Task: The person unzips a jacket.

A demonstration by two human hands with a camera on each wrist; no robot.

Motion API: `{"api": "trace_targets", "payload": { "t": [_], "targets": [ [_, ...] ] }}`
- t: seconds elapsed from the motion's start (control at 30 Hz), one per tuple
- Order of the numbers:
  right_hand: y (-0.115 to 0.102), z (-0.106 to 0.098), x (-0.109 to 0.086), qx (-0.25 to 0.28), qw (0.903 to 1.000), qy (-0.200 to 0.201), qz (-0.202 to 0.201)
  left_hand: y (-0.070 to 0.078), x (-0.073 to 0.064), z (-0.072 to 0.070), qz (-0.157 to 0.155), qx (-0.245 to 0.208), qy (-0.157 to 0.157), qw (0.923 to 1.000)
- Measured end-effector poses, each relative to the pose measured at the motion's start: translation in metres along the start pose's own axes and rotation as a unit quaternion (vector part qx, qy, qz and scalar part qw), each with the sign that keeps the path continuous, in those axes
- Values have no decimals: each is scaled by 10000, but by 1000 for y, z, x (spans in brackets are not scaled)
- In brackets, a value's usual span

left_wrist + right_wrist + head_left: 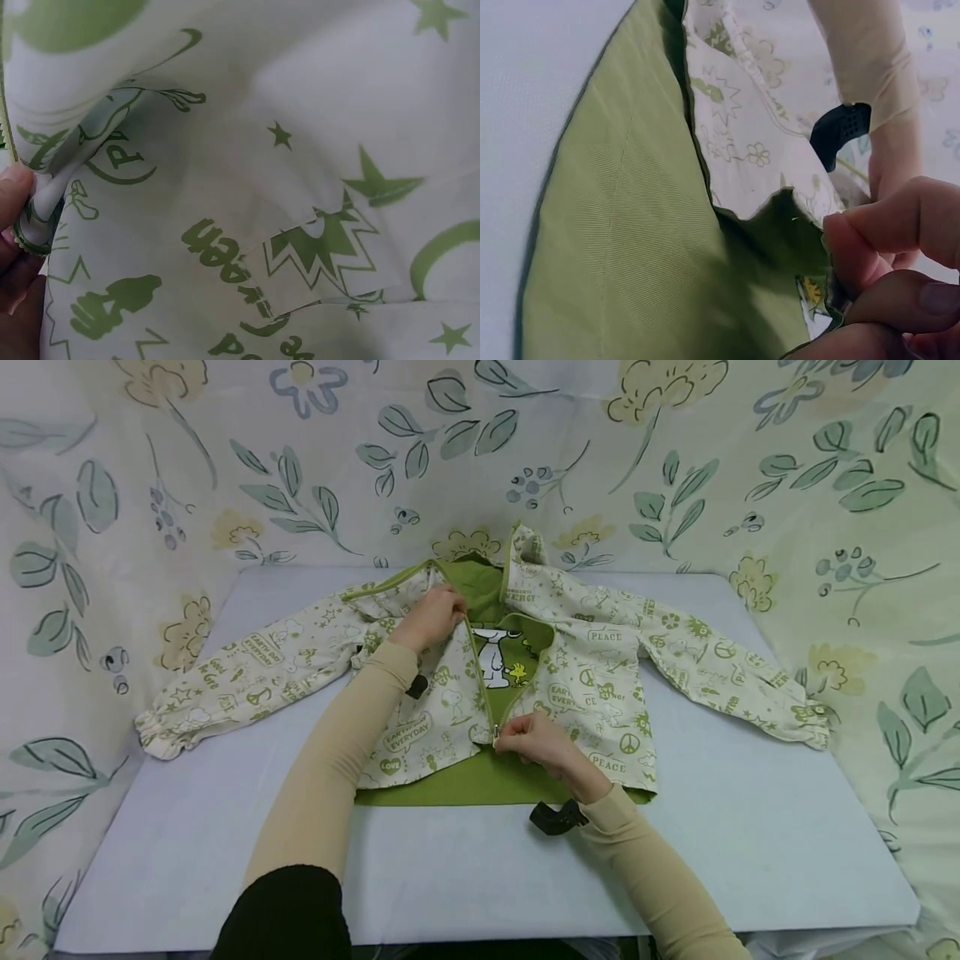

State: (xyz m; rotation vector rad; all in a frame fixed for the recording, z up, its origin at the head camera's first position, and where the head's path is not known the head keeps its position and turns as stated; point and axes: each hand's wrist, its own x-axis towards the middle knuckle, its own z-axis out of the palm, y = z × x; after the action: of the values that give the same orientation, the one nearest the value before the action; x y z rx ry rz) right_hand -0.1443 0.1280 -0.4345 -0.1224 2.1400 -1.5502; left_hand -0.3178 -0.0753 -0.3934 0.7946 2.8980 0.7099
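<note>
A white hooded jacket (pixel 607 693) with green print and a green lining (pixel 622 217) lies spread out, sleeves stretched to both sides. Its two front edges meet at the bottom of the zipper (pixel 483 672) and part above, where a cartoon print (pixel 493 660) shows on the green inside. My left hand (pixel 433 617) pinches the left front edge near the collar; in the left wrist view its fingers (pixel 13 195) hold the folded edge. At the lower end of the zipper, my right hand (pixel 536 739) pinches the front edge beside the zipper pull (pixel 496 732). Its fingers partly cover that spot.
The jacket rests on a white table (pixel 465 868), whose near edge runs along the bottom of the head view. Floral curtains (pixel 480 460) hang behind and on both sides. A black wrist camera (pixel 557 818) sits on my right wrist, close to the table.
</note>
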Motion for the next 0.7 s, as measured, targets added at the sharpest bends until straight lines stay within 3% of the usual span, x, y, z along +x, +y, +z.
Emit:
{"api": "trace_targets", "payload": {
  "t": [0.27,0.47,0.7],
  "targets": [
    [5,1,-1,-71,10000,35,5,-2,2,1,-102,-3,109,9999],
    [14,3,-3,-119,9997,-231,21,-8,3,-7,-290,-57,554,9980],
    [15,4,0,-10,9998,-192,74,-12,0,-6,-258,9,407,9988]
  ]
}}
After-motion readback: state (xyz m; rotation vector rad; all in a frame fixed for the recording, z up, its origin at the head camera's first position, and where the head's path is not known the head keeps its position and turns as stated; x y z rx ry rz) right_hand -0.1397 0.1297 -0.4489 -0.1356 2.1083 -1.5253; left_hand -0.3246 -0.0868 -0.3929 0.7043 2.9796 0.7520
